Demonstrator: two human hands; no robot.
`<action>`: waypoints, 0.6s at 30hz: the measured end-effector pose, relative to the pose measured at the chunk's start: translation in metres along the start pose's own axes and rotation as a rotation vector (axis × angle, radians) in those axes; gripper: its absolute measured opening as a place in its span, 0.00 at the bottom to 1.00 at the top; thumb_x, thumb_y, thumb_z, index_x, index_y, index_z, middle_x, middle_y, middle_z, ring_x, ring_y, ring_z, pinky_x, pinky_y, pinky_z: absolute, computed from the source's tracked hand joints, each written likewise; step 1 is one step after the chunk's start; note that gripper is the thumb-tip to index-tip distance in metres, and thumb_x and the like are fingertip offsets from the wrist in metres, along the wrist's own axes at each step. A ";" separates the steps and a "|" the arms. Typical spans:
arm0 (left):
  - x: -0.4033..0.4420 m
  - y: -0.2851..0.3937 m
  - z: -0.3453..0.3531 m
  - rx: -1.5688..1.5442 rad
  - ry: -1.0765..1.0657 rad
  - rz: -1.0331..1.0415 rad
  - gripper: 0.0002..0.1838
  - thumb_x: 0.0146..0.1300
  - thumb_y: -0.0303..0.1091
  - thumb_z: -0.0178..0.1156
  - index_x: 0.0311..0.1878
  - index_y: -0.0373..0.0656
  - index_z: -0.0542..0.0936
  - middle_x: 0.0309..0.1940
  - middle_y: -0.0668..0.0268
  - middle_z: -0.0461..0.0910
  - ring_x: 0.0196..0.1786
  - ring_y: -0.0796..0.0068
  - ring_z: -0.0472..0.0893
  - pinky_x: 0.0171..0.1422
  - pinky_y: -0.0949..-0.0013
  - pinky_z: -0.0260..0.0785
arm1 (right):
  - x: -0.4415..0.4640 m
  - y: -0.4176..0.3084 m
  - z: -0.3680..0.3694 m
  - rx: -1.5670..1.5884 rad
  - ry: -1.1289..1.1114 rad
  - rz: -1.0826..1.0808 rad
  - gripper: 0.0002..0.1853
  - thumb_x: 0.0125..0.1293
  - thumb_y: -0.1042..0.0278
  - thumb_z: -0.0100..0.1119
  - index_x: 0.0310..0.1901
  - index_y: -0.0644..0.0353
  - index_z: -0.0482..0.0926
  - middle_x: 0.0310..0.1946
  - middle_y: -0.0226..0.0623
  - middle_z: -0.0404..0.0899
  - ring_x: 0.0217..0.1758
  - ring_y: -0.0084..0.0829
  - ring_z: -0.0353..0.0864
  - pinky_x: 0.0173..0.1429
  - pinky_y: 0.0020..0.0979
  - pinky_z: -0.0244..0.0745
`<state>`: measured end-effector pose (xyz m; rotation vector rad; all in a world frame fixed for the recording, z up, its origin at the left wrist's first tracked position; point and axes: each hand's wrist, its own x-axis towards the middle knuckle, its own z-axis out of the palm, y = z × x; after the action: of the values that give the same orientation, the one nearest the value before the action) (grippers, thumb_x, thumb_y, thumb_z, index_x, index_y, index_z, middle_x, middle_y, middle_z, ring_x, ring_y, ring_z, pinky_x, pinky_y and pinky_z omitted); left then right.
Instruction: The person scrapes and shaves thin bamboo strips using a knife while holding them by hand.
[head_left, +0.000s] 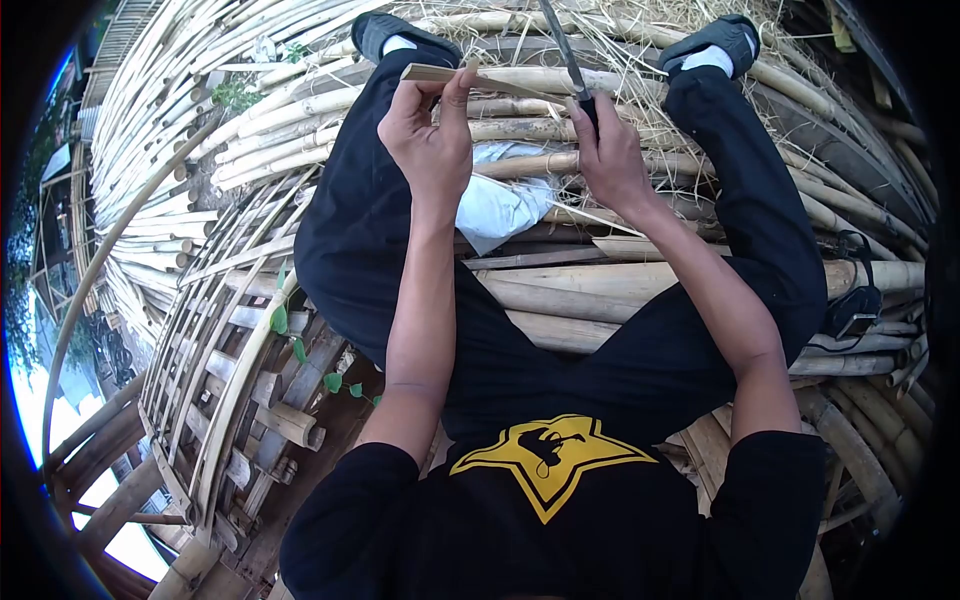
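My left hand (432,138) is closed, pinching a thin split bamboo strip (429,73) between thumb and fingers. The strip runs rightward from it, narrowing toward my other hand; whether its far end touches that hand I cannot tell. In my right hand (612,158) is a knife (566,52), gripped by its dark handle with the blade pointing up and away from me. Both hands are raised above my spread legs. Below and between them lies a crumpled pale plastic bag (505,200) on the bamboo.
Stacked bamboo poles (570,300) lie under and around me. Fine shavings (640,55) are scattered between my feet. A slatted bamboo frame (215,370) stands at my left, with a green vine (279,320) beside it. A small black strapped device (856,312) rests near my right knee.
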<state>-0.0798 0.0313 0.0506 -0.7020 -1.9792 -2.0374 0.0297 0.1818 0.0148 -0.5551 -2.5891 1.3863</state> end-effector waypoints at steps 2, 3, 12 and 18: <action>0.000 0.000 0.001 -0.007 -0.010 0.014 0.06 0.62 0.23 0.64 0.31 0.33 0.77 0.26 0.69 0.79 0.30 0.88 0.73 0.37 0.82 0.65 | -0.002 0.007 0.006 0.053 0.026 -0.014 0.15 0.72 0.59 0.45 0.39 0.66 0.67 0.25 0.58 0.76 0.34 0.60 0.77 0.37 0.54 0.68; 0.000 0.001 0.002 -0.002 -0.014 0.028 0.06 0.62 0.23 0.64 0.31 0.33 0.77 0.26 0.69 0.79 0.30 0.88 0.73 0.37 0.82 0.65 | -0.006 0.025 0.019 -0.078 -0.075 0.029 0.15 0.72 0.58 0.45 0.39 0.66 0.67 0.24 0.57 0.76 0.32 0.59 0.76 0.36 0.52 0.67; 0.001 0.002 -0.001 -0.043 -0.016 -0.026 0.05 0.62 0.24 0.64 0.33 0.33 0.78 0.26 0.70 0.79 0.31 0.88 0.72 0.37 0.82 0.64 | 0.005 0.011 0.005 0.072 -0.035 0.116 0.19 0.74 0.55 0.42 0.35 0.65 0.66 0.22 0.58 0.74 0.33 0.61 0.76 0.39 0.57 0.63; -0.002 0.001 -0.001 0.043 -0.132 -0.061 0.05 0.62 0.25 0.64 0.34 0.33 0.79 0.25 0.68 0.80 0.30 0.87 0.73 0.36 0.80 0.65 | 0.003 0.060 0.035 -0.244 -0.208 0.138 0.20 0.73 0.52 0.44 0.39 0.66 0.68 0.22 0.52 0.74 0.26 0.52 0.74 0.35 0.47 0.66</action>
<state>-0.0779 0.0305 0.0504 -0.7948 -2.1352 -2.0243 0.0313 0.1861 -0.0549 -0.6665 -2.9644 1.2321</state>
